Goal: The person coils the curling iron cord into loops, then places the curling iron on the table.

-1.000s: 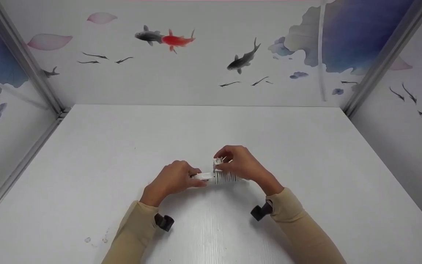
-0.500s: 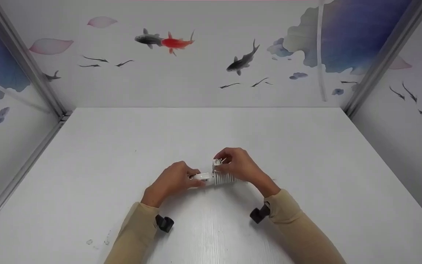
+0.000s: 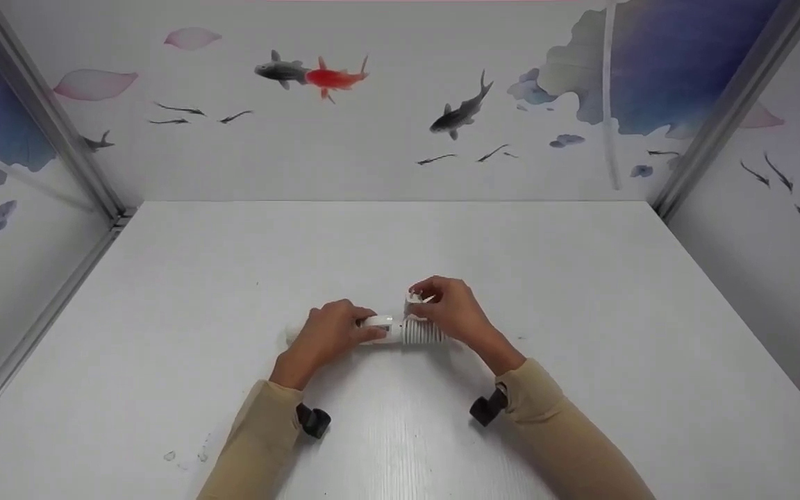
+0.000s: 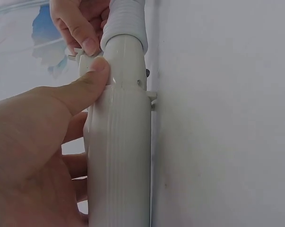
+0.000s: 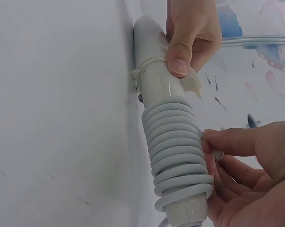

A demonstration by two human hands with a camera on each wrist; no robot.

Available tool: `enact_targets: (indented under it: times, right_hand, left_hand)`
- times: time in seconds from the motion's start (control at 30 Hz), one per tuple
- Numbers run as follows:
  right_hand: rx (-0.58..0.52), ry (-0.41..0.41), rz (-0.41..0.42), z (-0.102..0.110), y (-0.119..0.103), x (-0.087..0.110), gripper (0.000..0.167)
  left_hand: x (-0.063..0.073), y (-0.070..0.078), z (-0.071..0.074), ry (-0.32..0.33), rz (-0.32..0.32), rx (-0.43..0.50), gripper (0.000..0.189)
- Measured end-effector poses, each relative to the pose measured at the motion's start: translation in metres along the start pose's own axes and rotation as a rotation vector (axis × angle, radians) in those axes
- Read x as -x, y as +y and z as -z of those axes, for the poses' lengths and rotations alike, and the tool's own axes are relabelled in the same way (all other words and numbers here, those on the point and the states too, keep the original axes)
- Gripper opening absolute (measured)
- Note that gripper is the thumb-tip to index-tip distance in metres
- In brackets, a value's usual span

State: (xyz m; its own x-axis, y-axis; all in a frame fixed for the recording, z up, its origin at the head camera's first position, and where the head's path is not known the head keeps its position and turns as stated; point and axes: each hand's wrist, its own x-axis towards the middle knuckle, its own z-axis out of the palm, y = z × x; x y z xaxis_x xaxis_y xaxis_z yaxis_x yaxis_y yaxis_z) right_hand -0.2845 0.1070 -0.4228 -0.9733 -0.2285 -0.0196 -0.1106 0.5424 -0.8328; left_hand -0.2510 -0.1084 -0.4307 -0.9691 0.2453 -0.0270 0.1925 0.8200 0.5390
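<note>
A white curling iron (image 5: pixel 163 87) lies across the middle of the white table, pointing left and right in the head view. Its grey-white cord (image 5: pixel 175 137) is coiled in tight turns around the handle. My left hand (image 3: pixel 334 330) grips the body left of the coils, thumb close to a white lever (image 5: pixel 193 84). At the coiled end, my right hand (image 3: pixel 455 309) pinches the white plug (image 3: pixel 413 300) between thumb and fingers, just above the windings. A small foot (image 4: pixel 152 96) sticks out from the body's side. Part of the barrel is hidden behind the left hand.
The white tabletop (image 3: pixel 580 292) spreads around both hands. Printed panels (image 3: pixel 372 153) with fish and leaves enclose the back and sides. Each sleeve carries a black wrist camera (image 3: pixel 315 421). A small mark (image 3: pixel 169 456) is at the table's front left.
The iron and left hand have shifted slightly up and turned a little, so the barrel's far left end now shows behind that hand. The right hand keeps pinching the plug.
</note>
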Motion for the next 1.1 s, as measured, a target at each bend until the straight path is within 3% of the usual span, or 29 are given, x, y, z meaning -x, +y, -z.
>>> enact_targets:
  times: [0.1,0.3,0.53,0.73,1.1]
  right_hand:
    - [-0.005,0.003,0.01,0.0009,0.0011,-0.0014,0.027]
    - [-0.02,-0.018,0.005,-0.0004,-0.0006,-0.0024,0.031]
    - [-0.026,0.009,-0.008,-0.0024,0.0008,-0.0036,0.031]
    - [-0.02,0.014,-0.021,-0.0028,0.0044,-0.0025,0.031]
    - [-0.035,0.015,-0.035,0.0034,0.0081,-0.0025,0.04]
  left_hand:
    - [-0.0007,0.0006,-0.0014,0.03,-0.015,-0.033,0.042]
    - [0.0022,0.0,-0.0005,0.031,0.033,-0.004,0.056]
    - [0.0017,0.0014,-0.0018,0.005,0.013,-0.011,0.047]
    - [0.0001,0.0012,-0.0041,-0.002,0.035,-0.003,0.047]
    - [-0.0001,0.0008,-0.0064,0.04,-0.021,-0.029,0.048]
